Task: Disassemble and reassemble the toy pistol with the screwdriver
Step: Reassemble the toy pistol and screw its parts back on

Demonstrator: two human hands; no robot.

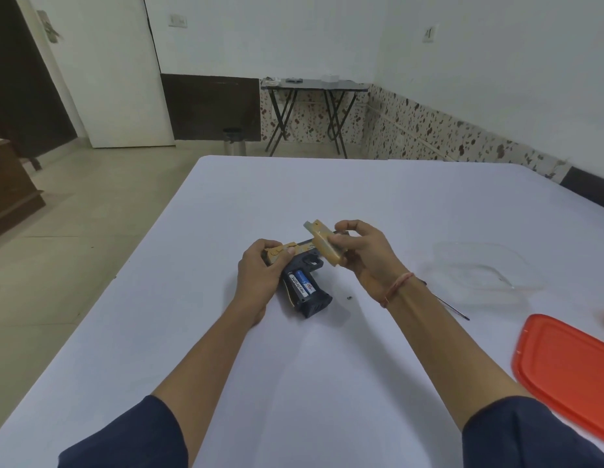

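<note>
**Tan cover (325,246) off toy pistol (305,278)**

Flat, oblong plastic cover is pinched in the right hand (361,253) just above the toy pistol, which the left hand (260,276) grips on the white table (293,197). Batteries (302,282) show in the dark grip; a screw (349,297) and the screwdriver (453,308) lie right of it. Reassembly seemingly remains.
</note>
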